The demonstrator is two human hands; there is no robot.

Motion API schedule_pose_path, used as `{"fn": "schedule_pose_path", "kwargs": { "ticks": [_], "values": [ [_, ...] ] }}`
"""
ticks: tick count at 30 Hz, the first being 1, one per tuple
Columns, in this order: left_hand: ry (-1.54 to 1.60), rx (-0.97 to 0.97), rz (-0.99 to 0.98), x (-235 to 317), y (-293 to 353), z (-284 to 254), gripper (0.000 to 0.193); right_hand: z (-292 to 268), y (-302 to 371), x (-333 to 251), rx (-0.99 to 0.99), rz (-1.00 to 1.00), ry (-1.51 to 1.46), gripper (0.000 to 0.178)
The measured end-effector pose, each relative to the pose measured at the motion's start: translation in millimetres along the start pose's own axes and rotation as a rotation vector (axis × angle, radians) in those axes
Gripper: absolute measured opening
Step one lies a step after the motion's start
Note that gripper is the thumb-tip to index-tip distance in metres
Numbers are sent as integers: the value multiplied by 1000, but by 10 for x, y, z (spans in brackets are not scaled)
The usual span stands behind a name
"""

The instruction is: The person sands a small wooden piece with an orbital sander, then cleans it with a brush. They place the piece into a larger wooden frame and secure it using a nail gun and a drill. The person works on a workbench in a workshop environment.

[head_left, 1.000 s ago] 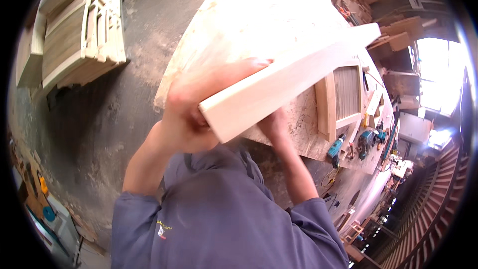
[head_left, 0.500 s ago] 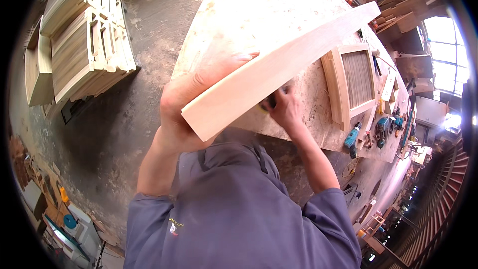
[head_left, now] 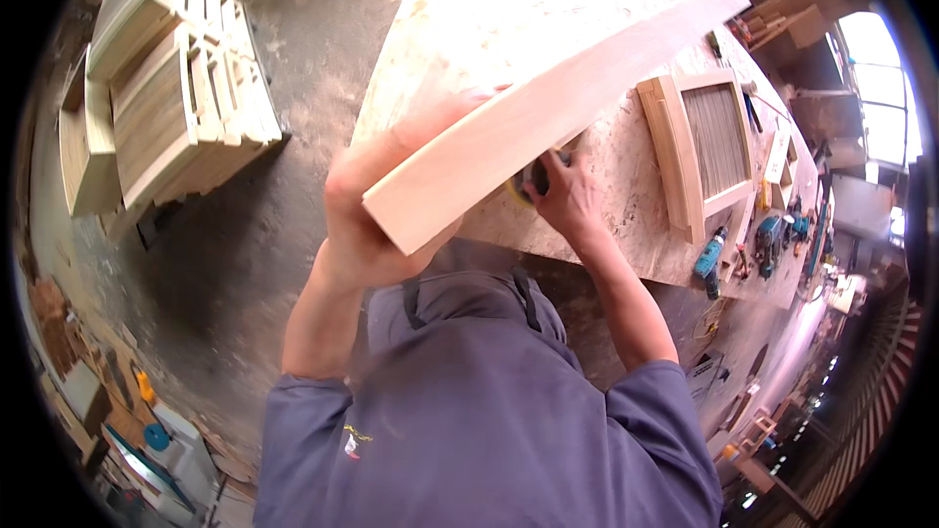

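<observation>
A long, pale wooden board (head_left: 548,108) slants across the view, its near end low on the left and its far end up on the right. My left hand (head_left: 360,198) is closed around the board near that lower end, with the thumb along its far edge. Below the board, my right hand (head_left: 571,199) curls around a small black-and-yellow tool (head_left: 534,180). The board hides part of this tool, so its kind cannot be made out. Both hands are over the near part of a wooden workbench (head_left: 460,10).
On the bench's right lie a curved wooden frame with a grooved panel (head_left: 714,142), a teal cordless drill (head_left: 710,254) and another teal power tool (head_left: 771,242). Stacked curved wooden frames (head_left: 156,108) stand on the concrete floor (head_left: 313,49) to the left. Machinery (head_left: 181,450) sits at lower left.
The whole view has shifted slightly, so the bench and stacked frames sit a little farther right. The board's far end appears somewhat higher. Both hands keep their grips.
</observation>
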State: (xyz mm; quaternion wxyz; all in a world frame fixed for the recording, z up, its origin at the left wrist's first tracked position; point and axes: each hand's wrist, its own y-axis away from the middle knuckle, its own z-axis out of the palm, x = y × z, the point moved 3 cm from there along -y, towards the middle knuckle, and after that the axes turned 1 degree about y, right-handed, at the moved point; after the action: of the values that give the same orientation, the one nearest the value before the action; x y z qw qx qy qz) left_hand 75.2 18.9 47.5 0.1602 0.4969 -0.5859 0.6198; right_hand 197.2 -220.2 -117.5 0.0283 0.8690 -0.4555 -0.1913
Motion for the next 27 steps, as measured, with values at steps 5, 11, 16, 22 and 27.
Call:
{"fn": "schedule_pose_path", "kwargs": {
  "ticks": [5, 11, 16, 22, 27],
  "values": [
    [2, 149, -263, -30, 221, 47, 53, 291, 387, -436, -66, -210, -52, 47],
    [-136, 169, -251, -179, 391, 38, 59, -67, 8, 85, -57, 22, -43, 56],
    [-170, 89, -236, -206, 584, -138, 73, -524, -684, 847, 36, 233, 8, 62],
    [-71, 147, -219, -365, 604, -96, 80, -468, -694, 1272, 127, 207, 16, 62],
    [-192, 116, -240, -389, 743, -163, 81, -505, -589, 1027, 92, 195, 49, 64]
  ]
}}
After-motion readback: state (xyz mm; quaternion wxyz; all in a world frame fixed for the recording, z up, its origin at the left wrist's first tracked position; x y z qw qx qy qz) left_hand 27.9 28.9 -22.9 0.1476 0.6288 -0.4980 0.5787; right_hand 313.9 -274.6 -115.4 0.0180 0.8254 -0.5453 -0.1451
